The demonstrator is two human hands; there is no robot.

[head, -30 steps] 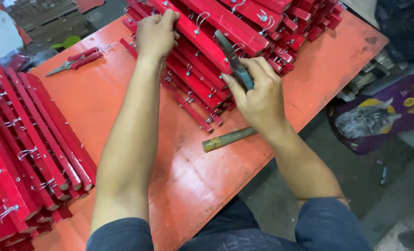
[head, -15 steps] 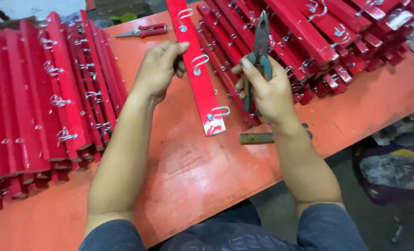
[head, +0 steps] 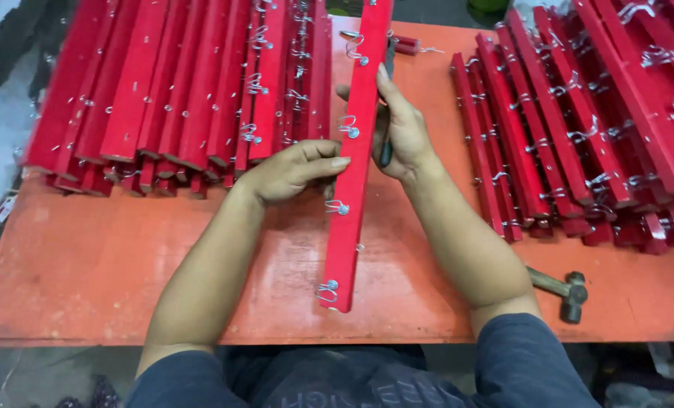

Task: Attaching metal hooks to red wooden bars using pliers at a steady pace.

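Observation:
A long red wooden slat (head: 354, 174) with small metal hooks lies lengthwise in the middle of the orange table (head: 87, 279). My left hand (head: 291, 170) grips its left edge near the middle. My right hand (head: 401, 128) is on the slat's right side and holds dark-handled pliers (head: 386, 147), mostly hidden behind the slat and fingers. The near end of the slat reaches close to the table's front edge.
A stack of similar red slats (head: 193, 91) lies at the left, another pile (head: 586, 113) at the right. A hammer (head: 567, 291) rests near the front right edge. A second red-handled tool (head: 405, 44) lies at the far side.
The slat has been pulled off the right pile and swung to the table's middle, lengthwise toward me. Both hands moved with it; the view shifted left.

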